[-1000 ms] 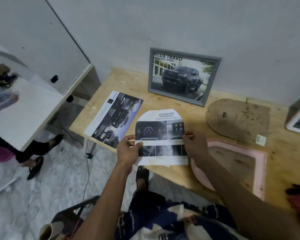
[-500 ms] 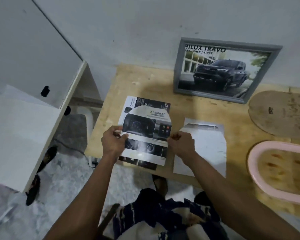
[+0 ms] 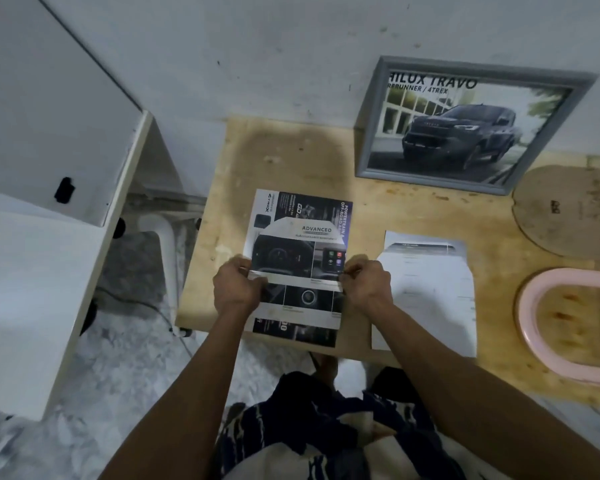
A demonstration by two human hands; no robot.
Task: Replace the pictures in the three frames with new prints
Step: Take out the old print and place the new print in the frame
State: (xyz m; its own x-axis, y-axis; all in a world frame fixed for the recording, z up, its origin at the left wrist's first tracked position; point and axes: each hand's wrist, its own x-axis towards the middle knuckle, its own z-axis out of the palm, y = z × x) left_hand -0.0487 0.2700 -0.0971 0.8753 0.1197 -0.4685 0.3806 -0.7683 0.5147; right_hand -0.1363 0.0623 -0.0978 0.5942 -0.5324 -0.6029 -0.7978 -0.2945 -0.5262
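I hold an arch-topped dashboard print [image 3: 297,261] over a dark brochure sheet [image 3: 309,206] lying on the wooden table [image 3: 284,157]. My left hand [image 3: 238,287] pinches the print's left edge and my right hand [image 3: 364,284] pinches its right edge. A grey frame [image 3: 465,124] with a truck picture leans against the wall at the back. A white sheet [image 3: 426,292] lies to the right of my hands. The pink arch frame [image 3: 530,327] lies flat at the right, with its brown backing board [image 3: 568,209] behind it.
A white cabinet [image 3: 49,133] and a white desk top [image 3: 25,306] stand to the left of the table. The floor gap between them holds a cable and a white table leg [image 3: 167,251]. The table's front edge runs just under my wrists.
The view swung left. I carried the dashboard print leftward from over the white sheet to above the dark brochure. Both hands kept their hold on it.
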